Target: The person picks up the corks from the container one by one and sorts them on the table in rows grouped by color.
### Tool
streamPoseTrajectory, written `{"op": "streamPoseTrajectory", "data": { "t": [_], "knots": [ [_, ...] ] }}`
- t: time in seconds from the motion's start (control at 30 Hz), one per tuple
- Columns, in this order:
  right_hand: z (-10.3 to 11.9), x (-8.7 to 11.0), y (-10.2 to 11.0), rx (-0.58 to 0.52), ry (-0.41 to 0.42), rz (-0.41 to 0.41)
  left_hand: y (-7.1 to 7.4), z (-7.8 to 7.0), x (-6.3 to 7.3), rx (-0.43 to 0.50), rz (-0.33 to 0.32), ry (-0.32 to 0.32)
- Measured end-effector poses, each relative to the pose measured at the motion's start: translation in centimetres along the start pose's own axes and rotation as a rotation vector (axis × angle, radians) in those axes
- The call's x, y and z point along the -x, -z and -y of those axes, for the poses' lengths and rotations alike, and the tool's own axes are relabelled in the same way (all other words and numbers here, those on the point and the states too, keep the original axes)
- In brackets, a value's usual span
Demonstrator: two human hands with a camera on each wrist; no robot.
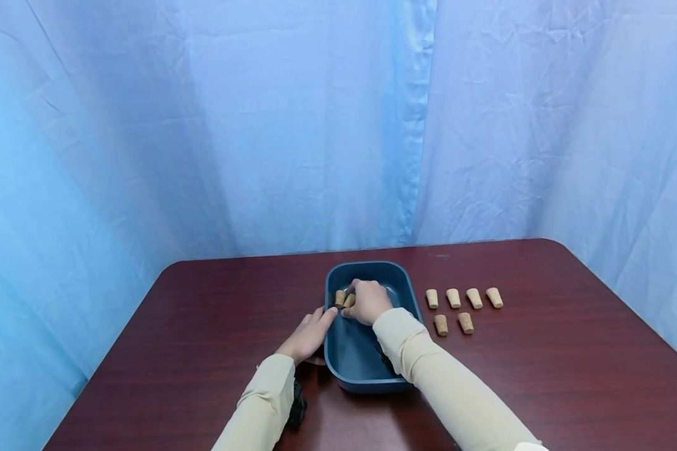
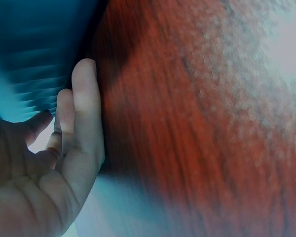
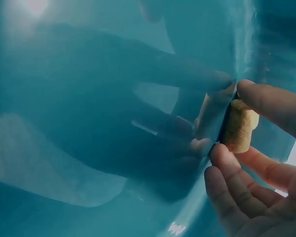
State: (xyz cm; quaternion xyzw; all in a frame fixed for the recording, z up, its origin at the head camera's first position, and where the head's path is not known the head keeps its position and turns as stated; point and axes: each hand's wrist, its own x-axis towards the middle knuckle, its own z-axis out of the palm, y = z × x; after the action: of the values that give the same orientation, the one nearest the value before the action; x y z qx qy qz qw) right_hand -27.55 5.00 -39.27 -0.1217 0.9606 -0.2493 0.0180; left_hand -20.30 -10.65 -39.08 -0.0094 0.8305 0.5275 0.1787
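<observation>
A deep blue rectangular bin (image 1: 354, 360) stands on the table. Inside it, by the left wall, are two cork stoppers: one cork (image 1: 340, 297) farther left, another cork (image 1: 349, 300) at the fingertips of my right hand (image 1: 370, 302). The right wrist view has the right thumb and fingers pinching a cork (image 3: 238, 129) low in the bin, with part of a second cork behind it. My left hand (image 1: 309, 335) rests against the bin's left side, its thumb at the rim. In the left wrist view, the left hand's extended fingers (image 2: 85, 113) lie along the outer wall.
Right of the bin, several corks lie on the dark red-brown table (image 1: 231, 313) in two rows: a paler back row with a pale cork (image 1: 453, 298), and two browner ones in front, including a brown cork (image 1: 465, 323). Blue curtains (image 1: 293, 125) hang behind.
</observation>
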Motion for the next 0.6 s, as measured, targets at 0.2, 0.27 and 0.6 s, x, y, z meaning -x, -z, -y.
{"op": "streamPoseTrajectory", "data": {
  "t": [0.2, 0.27, 0.6],
  "knots": [
    [-0.36, 0.26, 0.19, -0.046, -0.022, -0.011, -0.08, -0.03, -0.1, 0.003, 0.003, 0.004],
    [-0.41, 0.26, 0.2, -0.05, -0.016, -0.009, -0.08, 0.01, -0.17, 0.002, 0.004, 0.008],
    [-0.69, 0.15, 0.15, -0.088, -0.017, -0.003, -0.03, -0.07, -0.01, 0.001, -0.003, -0.01]
  ]
}}
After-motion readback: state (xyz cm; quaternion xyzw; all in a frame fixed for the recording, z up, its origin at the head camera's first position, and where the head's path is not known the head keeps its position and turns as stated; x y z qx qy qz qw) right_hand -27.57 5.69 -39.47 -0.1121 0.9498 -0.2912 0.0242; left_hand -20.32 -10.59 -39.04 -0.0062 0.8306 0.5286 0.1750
